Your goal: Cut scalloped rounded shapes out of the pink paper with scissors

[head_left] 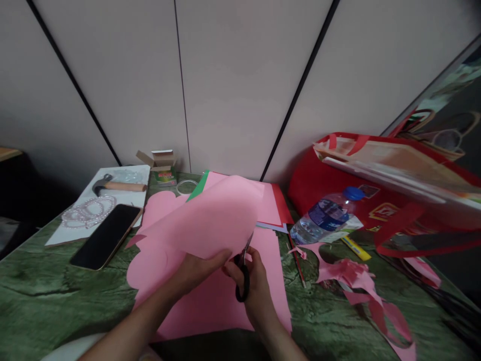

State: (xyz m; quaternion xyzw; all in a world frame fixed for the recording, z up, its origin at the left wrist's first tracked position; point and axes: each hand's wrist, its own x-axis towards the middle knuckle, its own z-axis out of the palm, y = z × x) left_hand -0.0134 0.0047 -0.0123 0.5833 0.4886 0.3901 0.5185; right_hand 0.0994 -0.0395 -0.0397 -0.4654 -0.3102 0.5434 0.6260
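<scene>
At the frame's lower centre, the left hand (201, 268) pinches a raised pink sheet (214, 215); the right hand (259, 291) grips scissors (245, 273) at its edge, apparently mid-cut; the next snip needs steady paper.

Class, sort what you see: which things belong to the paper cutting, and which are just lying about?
Cutting job: scissors in the right hand; pink sheet in the left hand; pink scraps.

Lying about, apparently: hammer; phone; beads; bottle; red bag; small box.
</scene>
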